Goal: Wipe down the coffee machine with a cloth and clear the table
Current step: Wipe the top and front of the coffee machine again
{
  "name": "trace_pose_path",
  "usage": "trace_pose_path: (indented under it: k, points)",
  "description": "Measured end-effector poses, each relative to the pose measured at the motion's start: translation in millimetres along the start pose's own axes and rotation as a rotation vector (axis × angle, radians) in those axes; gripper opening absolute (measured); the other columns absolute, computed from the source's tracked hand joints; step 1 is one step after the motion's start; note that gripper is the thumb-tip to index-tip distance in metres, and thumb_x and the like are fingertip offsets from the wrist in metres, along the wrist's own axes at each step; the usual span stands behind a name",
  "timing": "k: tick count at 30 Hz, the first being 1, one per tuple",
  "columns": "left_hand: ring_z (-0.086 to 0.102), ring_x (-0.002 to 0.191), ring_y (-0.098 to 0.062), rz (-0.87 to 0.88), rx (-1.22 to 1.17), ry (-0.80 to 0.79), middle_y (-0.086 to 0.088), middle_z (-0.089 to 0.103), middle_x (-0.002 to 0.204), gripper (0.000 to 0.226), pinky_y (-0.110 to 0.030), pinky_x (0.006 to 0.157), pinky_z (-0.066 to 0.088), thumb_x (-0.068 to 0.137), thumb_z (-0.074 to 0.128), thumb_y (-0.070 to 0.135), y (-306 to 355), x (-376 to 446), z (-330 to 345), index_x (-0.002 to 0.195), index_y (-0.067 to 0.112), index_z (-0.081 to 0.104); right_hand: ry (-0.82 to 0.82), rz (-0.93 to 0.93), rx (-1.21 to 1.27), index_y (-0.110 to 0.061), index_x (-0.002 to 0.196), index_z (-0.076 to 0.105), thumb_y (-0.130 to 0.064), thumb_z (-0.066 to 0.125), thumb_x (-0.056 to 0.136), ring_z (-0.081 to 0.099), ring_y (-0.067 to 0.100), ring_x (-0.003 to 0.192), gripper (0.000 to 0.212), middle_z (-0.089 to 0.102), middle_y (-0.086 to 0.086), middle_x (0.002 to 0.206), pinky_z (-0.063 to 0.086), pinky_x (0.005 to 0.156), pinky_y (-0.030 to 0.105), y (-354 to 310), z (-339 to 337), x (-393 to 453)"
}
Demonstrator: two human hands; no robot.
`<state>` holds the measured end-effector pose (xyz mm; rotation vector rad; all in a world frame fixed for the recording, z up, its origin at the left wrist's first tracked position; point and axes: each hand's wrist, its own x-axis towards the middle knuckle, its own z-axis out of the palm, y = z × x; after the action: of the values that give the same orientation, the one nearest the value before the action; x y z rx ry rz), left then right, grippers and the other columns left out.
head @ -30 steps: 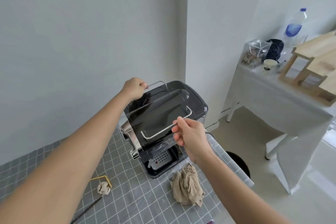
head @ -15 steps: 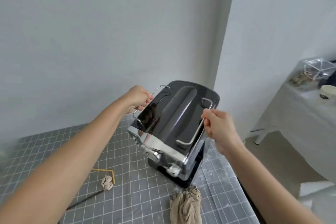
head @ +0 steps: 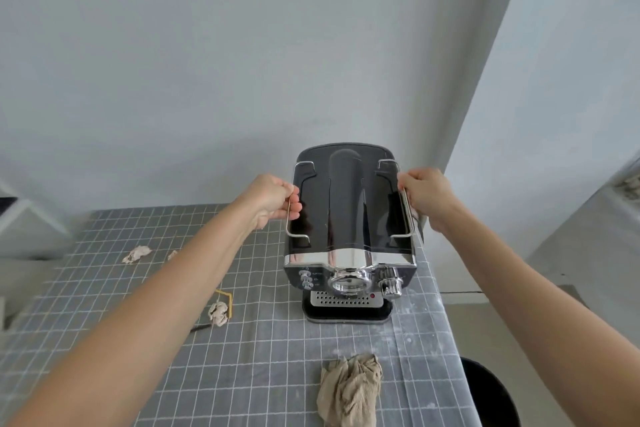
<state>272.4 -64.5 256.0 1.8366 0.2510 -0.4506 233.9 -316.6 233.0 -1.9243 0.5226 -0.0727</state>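
— Turning it, was she? How did the coffee machine (head: 349, 218) end up?

— Square-on. A second before, it had been skewed, its front panel angled off toward the worktop's left; half a second later it was still mid-swing. By this moment its knobs and drip tray faced the person, and it stood on the worktop (head: 145, 305) near the right edge, toward the back.

— And the hands?

— Both clamped on it. The left hand (head: 277, 199) had its fingers curled round the left wire rail, the right hand (head: 424, 194) gripped the right rail, one on each side of the top.

— So the wiping?

— Not under way, I'd judge. The cloth (head: 349, 392) lay crumpled by the near edge, in front of the machine and well apart from either hand. Turning the machine likely presented the front for wiping.

— Anything left to clear?

— Crumpled paper scraps: one (head: 218, 314) beside a yellow-tipped tool (head: 225, 300) mid-worktop, another (head: 136, 254) further back on the left. A dark bin (head: 491, 392) sat just off the near right corner.
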Motion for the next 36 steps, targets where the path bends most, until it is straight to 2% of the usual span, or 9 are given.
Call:
trace_pose_path:
  k: [15,20,23,25,27,30,31,33,36]
  points:
    - [0.06,0.062,-0.018,0.018,-0.009,0.009,-0.011,0.056,0.074,0.02,-0.021,0.044,0.052,0.1,0.04,0.004,-12,0,-1,0.088,-0.002,0.056,-0.053,-0.062,-0.083,-0.011,0.067,0.063,-0.023,0.053,0.096,0.036,0.016,0.043,0.034,0.04,0.002,0.051,0.032,0.042,0.021,3,-1,-4]
    - [0.062,0.058,-0.015,0.277,0.208,0.188,-0.006,0.064,0.076,0.017,-0.026,0.058,0.047,0.097,0.046,0.009,-36,-10,4,0.094,0.005,0.062,0.105,0.002,0.19,-0.006,0.084,0.066,-0.025,0.048,0.097,0.042,0.017,0.047,0.029,0.049,0.003,0.057,0.035,0.045,0.026,50,-2,-30]
    - [0.058,0.08,-0.012,0.514,0.434,0.364,-0.001,0.065,0.091,0.022,-0.018,0.073,0.037,0.099,0.044,0.015,-67,-36,9,0.104,0.008,0.064,0.256,0.183,0.097,0.0,0.092,0.066,-0.02,0.049,0.097,0.048,0.021,0.052,0.027,0.056,0.007,0.06,0.044,0.055,0.036,125,15,-66]
    - [0.051,0.094,-0.006,0.6,0.445,0.415,0.001,0.058,0.109,0.03,-0.009,0.081,0.033,0.102,0.037,0.023,-91,-62,16,0.116,0.009,0.06,0.144,0.243,-0.121,-0.006,0.089,0.066,-0.018,0.051,0.099,0.057,0.02,0.06,0.022,0.066,0.008,0.07,0.057,0.068,0.043,175,40,-98]
    - [0.046,0.113,-0.003,0.649,0.466,0.372,0.002,0.048,0.131,0.039,-0.01,0.099,0.035,0.103,0.031,0.029,-118,-82,25,0.129,0.01,0.052,-0.102,0.166,-0.327,-0.017,0.103,0.062,-0.023,0.054,0.099,0.065,0.016,0.086,0.011,0.071,0.007,0.102,0.058,0.086,0.039,209,72,-132]
    - [0.023,0.144,-0.011,0.722,0.684,0.291,0.001,0.023,0.157,0.046,-0.03,0.117,0.023,0.105,0.027,0.031,-152,-99,39,0.149,0.016,0.027,-0.489,-0.079,-0.639,-0.04,0.143,0.036,-0.053,0.053,0.088,0.03,0.026,0.144,0.059,0.032,-0.003,0.152,0.034,0.115,0.045,233,111,-172]
    - [0.016,0.147,-0.015,0.741,0.764,0.284,0.001,0.015,0.16,0.049,-0.034,0.118,0.02,0.104,0.026,0.031,-159,-102,42,0.151,0.019,0.018,-0.531,-0.185,-0.751,-0.047,0.144,0.031,-0.064,0.05,0.079,0.021,0.031,0.148,0.069,0.024,-0.004,0.155,0.03,0.115,0.051,240,121,-182]
    - [0.009,0.149,-0.019,0.738,0.864,0.278,0.001,0.008,0.161,0.055,-0.04,0.116,0.02,0.102,0.026,0.033,-166,-105,46,0.153,0.021,0.008,-0.57,-0.252,-0.905,-0.052,0.128,0.044,-0.073,0.053,0.058,0.05,0.038,0.131,0.074,0.045,0.004,0.147,0.051,0.093,0.055,240,138,-198]
    - [0.014,0.148,-0.022,0.719,0.94,0.292,0.0,0.012,0.161,0.058,-0.045,0.113,0.028,0.1,0.028,0.034,-165,-106,44,0.153,0.019,0.01,-0.55,-0.17,-0.894,-0.046,0.105,0.051,-0.05,0.076,0.038,0.071,0.032,0.09,0.072,0.052,0.005,0.121,0.062,0.056,0.039,252,152,-204]
